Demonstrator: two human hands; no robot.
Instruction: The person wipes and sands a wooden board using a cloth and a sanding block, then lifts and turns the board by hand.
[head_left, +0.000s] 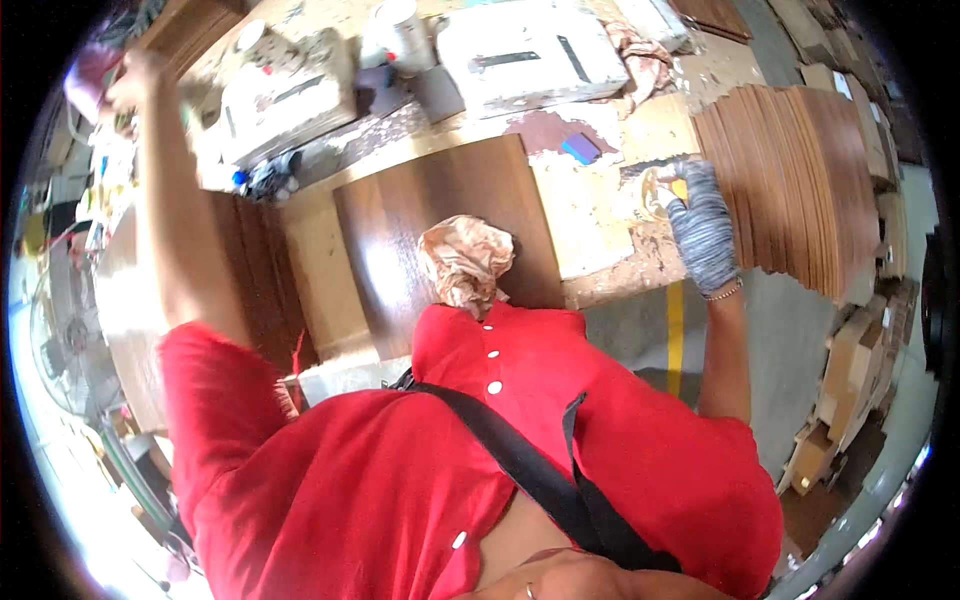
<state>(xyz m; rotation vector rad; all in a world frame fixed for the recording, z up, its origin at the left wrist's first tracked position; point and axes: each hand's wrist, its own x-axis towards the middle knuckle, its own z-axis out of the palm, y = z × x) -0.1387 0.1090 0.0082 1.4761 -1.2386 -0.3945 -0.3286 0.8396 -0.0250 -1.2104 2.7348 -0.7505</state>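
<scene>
My left hand (140,82), bare and smeared by motion, reaches out to the far left. Its fingers close on a pinkish-purple thing (92,78) whose kind I cannot make out. At the right of the bench, my right hand (703,225) wears a grey knitted glove. Its fingers and thumb are curled at a yellowish, see-through ring (652,195) that looks like a roll of tape. Between the hands lies a dark brown wood-grain panel (390,240), glossy on its left part. A crumpled, stained cloth (465,255) rests on the panel's near edge, against my red shirt.
Brown panels stand in a tall stack (790,180) beside my right hand; another stack (255,270) is at left. A blue-purple block (581,148) lies behind the panel. Farther back are paint-marked white containers (530,60) and another rag (645,65). Cartons (845,390) line the right.
</scene>
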